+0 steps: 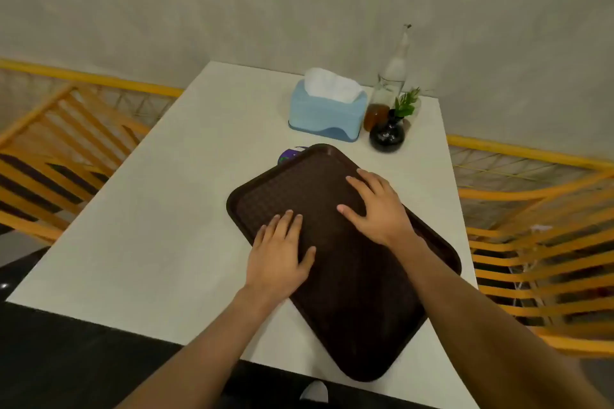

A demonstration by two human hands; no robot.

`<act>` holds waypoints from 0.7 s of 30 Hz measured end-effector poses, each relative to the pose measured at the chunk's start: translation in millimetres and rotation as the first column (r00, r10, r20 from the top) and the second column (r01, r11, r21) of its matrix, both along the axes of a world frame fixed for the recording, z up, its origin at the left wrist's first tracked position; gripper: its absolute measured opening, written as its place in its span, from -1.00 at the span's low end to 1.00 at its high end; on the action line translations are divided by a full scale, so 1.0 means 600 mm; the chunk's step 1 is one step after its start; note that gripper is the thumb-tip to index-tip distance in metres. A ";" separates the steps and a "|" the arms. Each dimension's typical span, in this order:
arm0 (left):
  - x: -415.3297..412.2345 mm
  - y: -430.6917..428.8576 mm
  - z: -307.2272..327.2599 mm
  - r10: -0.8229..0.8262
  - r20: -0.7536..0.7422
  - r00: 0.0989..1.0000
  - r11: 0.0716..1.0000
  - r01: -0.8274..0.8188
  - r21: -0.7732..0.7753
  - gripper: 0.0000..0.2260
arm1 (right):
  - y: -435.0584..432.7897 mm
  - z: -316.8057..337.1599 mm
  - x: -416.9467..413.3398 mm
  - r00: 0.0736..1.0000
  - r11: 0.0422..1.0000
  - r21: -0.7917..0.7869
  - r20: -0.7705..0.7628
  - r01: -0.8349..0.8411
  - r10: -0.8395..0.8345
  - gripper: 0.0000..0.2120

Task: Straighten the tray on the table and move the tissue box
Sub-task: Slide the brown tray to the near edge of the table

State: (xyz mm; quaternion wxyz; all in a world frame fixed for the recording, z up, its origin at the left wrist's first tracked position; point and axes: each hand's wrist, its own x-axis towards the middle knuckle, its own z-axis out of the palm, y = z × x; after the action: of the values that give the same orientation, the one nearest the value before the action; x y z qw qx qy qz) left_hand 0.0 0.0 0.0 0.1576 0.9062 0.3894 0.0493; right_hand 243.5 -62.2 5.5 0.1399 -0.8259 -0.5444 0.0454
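Note:
A dark brown tray (358, 302) lies skewed on the white table (159, 226), one corner hanging over the near edge. My left hand (280, 252) rests flat on the tray's left part, fingers spread. Flat on the tray's upper right part lies my right hand (375, 206), fingers also apart. Neither hand grips anything. A light blue tissue box (327, 113) with white tissue sticking out stands at the far side of the table, beyond the tray and apart from it.
Right of the tissue box stand a clear glass bottle (393, 76), a small brown jar (375, 116) and a black vase (387, 136) with green leaves. A purple round thing (290, 154) peeks from under the tray's far corner. Orange slatted chairs (538, 242) flank the table.

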 end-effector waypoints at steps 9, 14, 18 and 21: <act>0.003 -0.036 -0.039 0.048 -0.114 0.992 0.996 -0.040 0.077 -0.29 | -0.023 -0.047 0.020 0.986 0.964 -0.214 0.021 -0.157 0.166 -0.38; -0.004 -0.032 -0.038 0.051 -0.121 0.991 0.996 -0.041 0.083 -0.29 | -0.026 -0.053 0.021 0.977 0.952 -0.240 0.040 -0.193 0.208 -0.34; -0.027 -0.011 -0.043 0.041 -0.120 0.992 0.995 -0.030 0.095 -0.29 | -0.020 -0.056 0.004 0.977 0.949 -0.245 0.028 -0.199 0.212 -0.31; -0.048 0.015 -0.047 0.023 -0.105 0.994 0.996 -0.014 0.087 -0.28 | -0.005 -0.056 -0.015 0.981 0.951 -0.248 0.013 -0.186 0.195 -0.31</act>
State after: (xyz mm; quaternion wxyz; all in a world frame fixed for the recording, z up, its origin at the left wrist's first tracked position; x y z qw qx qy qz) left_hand -28.5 8.9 -28.3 0.0972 0.9097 0.4032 0.0194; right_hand 234.5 -65.1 -28.1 0.0213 -0.7812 -0.6141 0.1103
